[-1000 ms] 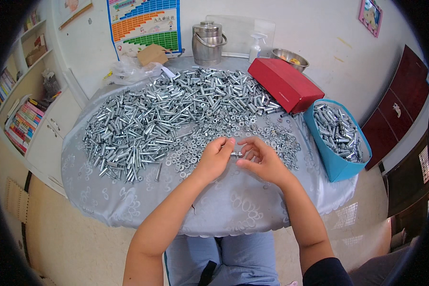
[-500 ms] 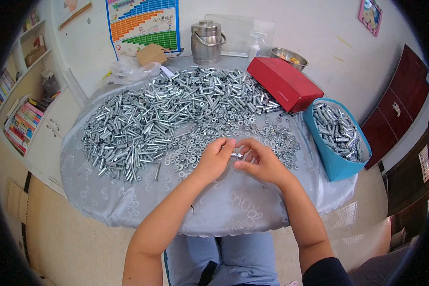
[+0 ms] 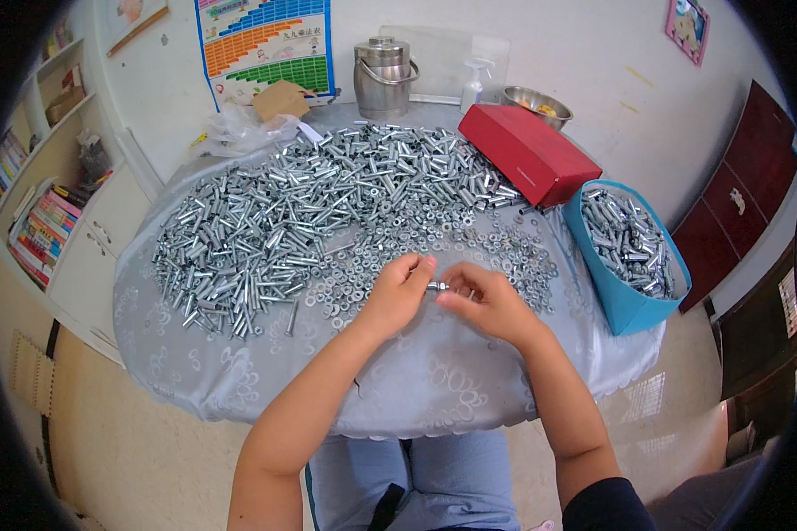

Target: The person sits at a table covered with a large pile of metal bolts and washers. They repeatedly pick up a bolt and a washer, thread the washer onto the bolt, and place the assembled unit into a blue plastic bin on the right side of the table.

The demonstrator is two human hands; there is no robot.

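My left hand (image 3: 395,296) pinches a silvery expansion bolt (image 3: 434,286) over the near edge of the washers, its end pointing right. At that end, the curled thumb and fingers of my right hand (image 3: 485,301) close on a small nut (image 3: 444,286); my fingers partly cover it. Beyond my hands lies a spread of loose washers and nuts (image 3: 505,257). A wide heap of bolts with sleeves (image 3: 248,230) covers the table's left and back.
A blue fabric bin (image 3: 624,305) full of bolts stands at the right edge, with a red box (image 3: 531,150) behind it. Farther back are a steel pot (image 3: 383,84), a spray bottle (image 3: 472,88), a metal bowl (image 3: 553,115) and a plastic bag (image 3: 239,133).
My right fingers have shifted slightly and curled around the end of the bolt, where a nut shows. The left hand has stayed nearly still.
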